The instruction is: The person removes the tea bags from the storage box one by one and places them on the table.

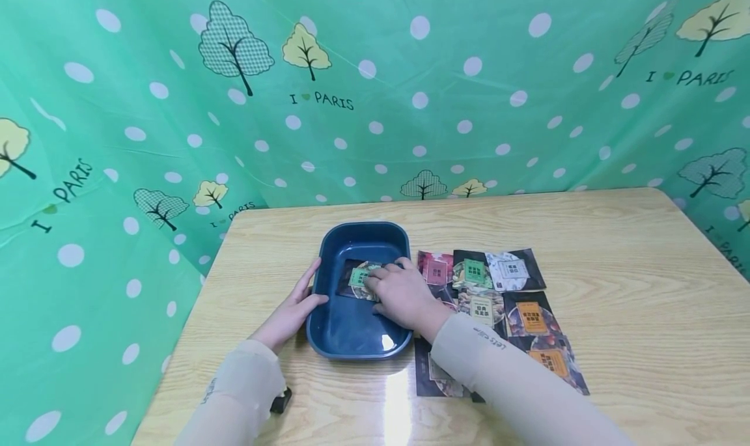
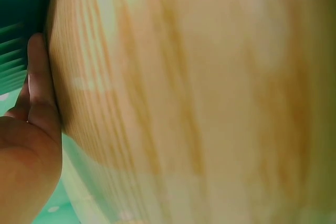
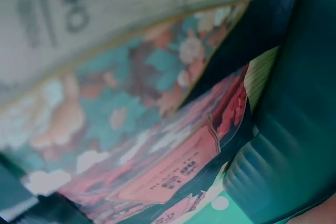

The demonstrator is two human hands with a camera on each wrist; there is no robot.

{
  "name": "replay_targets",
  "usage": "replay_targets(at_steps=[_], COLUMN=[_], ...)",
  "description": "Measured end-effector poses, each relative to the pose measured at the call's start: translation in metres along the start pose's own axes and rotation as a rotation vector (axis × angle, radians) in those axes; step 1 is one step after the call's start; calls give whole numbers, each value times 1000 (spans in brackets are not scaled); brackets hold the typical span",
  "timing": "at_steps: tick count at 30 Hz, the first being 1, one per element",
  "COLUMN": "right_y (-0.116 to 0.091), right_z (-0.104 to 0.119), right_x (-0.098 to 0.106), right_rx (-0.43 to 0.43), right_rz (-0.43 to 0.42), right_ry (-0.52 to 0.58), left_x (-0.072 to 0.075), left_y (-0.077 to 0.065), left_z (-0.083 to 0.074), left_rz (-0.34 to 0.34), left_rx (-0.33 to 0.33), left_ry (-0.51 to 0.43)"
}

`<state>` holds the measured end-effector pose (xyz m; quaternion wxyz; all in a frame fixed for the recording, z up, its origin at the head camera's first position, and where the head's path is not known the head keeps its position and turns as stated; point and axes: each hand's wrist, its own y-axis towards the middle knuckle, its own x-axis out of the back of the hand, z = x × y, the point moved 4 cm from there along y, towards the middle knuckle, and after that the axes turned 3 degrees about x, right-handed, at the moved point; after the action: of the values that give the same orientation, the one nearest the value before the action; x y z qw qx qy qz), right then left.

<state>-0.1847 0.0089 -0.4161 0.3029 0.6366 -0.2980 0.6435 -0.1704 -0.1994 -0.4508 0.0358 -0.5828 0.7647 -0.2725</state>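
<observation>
A dark blue plastic basin [image 1: 351, 338] stands on the wooden table. My left hand [image 1: 287, 316] holds its left side, thumb over the rim and fingers stretched along the outer wall; those fingers [image 2: 39, 72] show against the wall in the left wrist view. Inside the basin, my right hand [image 1: 404, 296] grips the right end of a dark tea packet with a green label [image 1: 357, 277]; its fingertips hide that end. To the right of the basin lie several more tea packets, among them a pink-labelled one [image 1: 436, 270] and an orange-labelled one [image 1: 532, 316].
The packets overlap in rows beside the basin's right wall [image 3: 294, 103], partly under my right forearm. A small black object [image 1: 281, 402] sits by my left sleeve. Behind the table [image 1: 633, 290] hangs a green dotted curtain [image 1: 398, 133].
</observation>
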Motion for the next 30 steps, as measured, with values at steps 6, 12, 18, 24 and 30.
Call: replay_targets(at_steps=[6,12,18,24,30], right_y=[3,3,2,2,2], right_z=[1,1,1,1,0], right_x=[-6,-5,-2,-2,-1], right_rx=[-2,-2,1,-3,4], right_rz=[84,81,34,16,20], right_ry=[-56,-51,-38,-35,-7], left_x=[0,1,1,1,1], left_y=[0,1,1,1,1], left_z=[1,1,2,2,1], left_rz=[3,9,8,9,14], left_rx=[-1,-7,-10,-15,-12], left_ry=[4,1,1,-2,-5])
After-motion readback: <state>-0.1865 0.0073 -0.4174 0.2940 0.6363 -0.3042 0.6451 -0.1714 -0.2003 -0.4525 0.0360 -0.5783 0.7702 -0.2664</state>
